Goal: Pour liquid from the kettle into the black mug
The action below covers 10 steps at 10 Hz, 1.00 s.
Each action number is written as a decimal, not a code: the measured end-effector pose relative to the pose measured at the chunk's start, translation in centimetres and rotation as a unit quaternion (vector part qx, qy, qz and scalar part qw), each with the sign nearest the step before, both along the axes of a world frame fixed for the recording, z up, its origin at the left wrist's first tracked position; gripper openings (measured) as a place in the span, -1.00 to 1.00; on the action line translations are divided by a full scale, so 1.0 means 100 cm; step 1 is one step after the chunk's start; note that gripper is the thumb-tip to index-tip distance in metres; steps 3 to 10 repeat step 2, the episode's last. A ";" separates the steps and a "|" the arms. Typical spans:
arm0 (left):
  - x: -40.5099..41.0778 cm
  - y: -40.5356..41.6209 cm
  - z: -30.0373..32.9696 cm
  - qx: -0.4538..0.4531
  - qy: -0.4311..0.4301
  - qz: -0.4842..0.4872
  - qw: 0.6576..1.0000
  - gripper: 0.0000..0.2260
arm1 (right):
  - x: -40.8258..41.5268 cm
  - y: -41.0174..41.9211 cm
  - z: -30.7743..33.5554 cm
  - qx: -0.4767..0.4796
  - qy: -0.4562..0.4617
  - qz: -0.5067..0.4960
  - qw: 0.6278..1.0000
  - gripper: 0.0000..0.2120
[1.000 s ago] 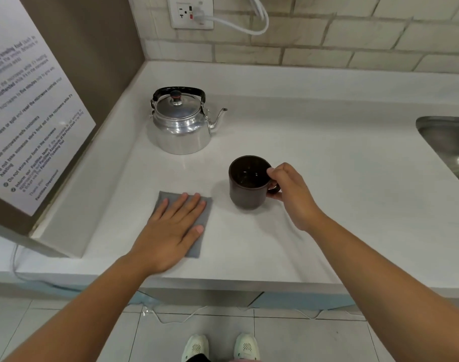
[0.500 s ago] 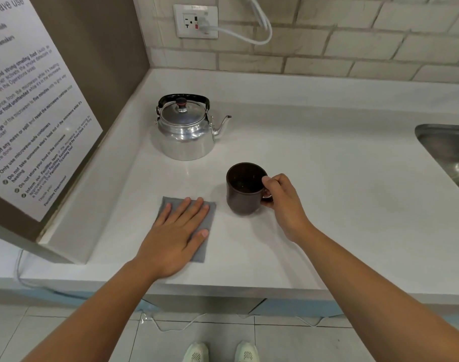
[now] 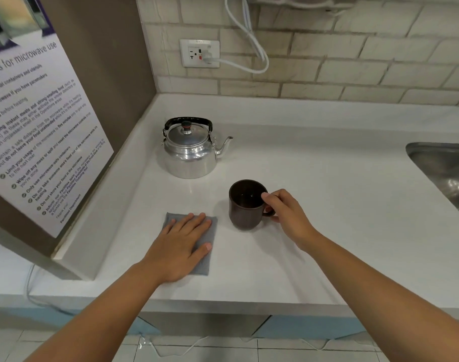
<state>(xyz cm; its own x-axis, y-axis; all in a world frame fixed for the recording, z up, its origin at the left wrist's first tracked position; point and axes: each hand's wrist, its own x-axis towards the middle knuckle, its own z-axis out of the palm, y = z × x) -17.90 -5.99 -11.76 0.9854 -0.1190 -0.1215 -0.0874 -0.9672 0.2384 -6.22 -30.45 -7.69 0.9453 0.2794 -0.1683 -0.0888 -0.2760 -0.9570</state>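
A shiny metal kettle (image 3: 188,152) with a black handle and its lid on stands at the back left of the white counter (image 3: 327,205), spout pointing right. The black mug (image 3: 242,207) stands upright in front of it, a little to the right. My right hand (image 3: 286,215) grips the mug's handle, thumb on the rim. My left hand (image 3: 181,244) lies flat, fingers spread, on a grey cloth (image 3: 210,231) to the left of the mug. The mug's inside looks dark; I cannot tell if it holds liquid.
A steel sink (image 3: 447,173) is set into the counter at the right edge. A brown side panel with a printed notice (image 3: 40,126) walls off the left. A wall socket (image 3: 199,53) with a white cable sits above the kettle on the tiled wall.
The view has tilted upward, showing more of the wall. My right hand has settled more closely around the mug's handle. The left hand stays flat on the cloth.
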 end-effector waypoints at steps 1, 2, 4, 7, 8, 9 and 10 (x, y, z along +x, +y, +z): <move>0.013 0.006 0.018 -0.013 0.064 -0.003 0.998 -0.42 | 0.004 -0.007 0.014 -0.054 -0.011 0.039 0.998 -0.60; 0.034 0.012 0.051 -0.041 0.117 0.005 0.992 -0.43 | 0.009 -0.012 0.042 -0.079 -0.025 0.064 0.994 -0.63; 0.034 0.012 0.051 -0.041 0.117 0.005 0.992 -0.43 | 0.009 -0.012 0.042 -0.079 -0.025 0.064 0.994 -0.63; 0.034 0.012 0.051 -0.041 0.117 0.005 0.992 -0.43 | 0.009 -0.012 0.042 -0.079 -0.025 0.064 0.994 -0.63; 0.034 0.012 0.051 -0.041 0.117 0.005 0.992 -0.43 | 0.009 -0.012 0.042 -0.079 -0.025 0.064 0.994 -0.63; 0.034 0.012 0.051 -0.041 0.117 0.005 0.992 -0.43 | 0.009 -0.012 0.042 -0.079 -0.025 0.064 0.994 -0.63; 0.034 0.012 0.051 -0.041 0.117 0.005 0.992 -0.43 | 0.009 -0.012 0.042 -0.079 -0.025 0.064 0.994 -0.63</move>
